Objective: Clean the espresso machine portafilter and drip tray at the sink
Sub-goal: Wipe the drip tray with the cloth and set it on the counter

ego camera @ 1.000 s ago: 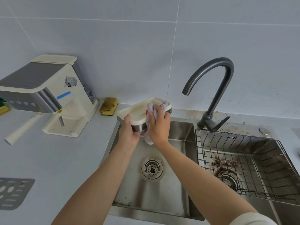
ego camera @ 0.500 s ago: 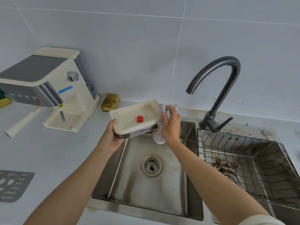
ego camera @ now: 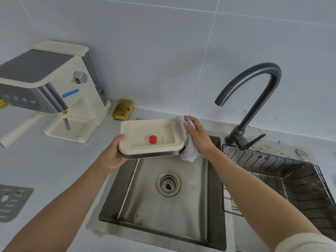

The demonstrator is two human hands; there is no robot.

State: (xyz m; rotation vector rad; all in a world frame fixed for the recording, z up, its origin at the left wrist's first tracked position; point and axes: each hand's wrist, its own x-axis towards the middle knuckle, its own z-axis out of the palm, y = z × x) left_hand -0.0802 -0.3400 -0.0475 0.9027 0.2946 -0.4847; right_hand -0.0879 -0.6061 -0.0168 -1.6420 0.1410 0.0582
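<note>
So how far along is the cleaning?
Done: the drip tray is out of the espresso machine, its grate on the counter. In hand: the left hand holds the tray over the sink while the right hand holds a cloth against its end. Left: the portafilter, in the machine.

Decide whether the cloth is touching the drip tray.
Touching. The head view shows the right hand pressing the cloth against the right end of the drip tray, with no gap between them.

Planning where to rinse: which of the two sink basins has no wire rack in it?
The basin below the drip tray, nearer the espresso machine; the other holds the wire rack.
</note>
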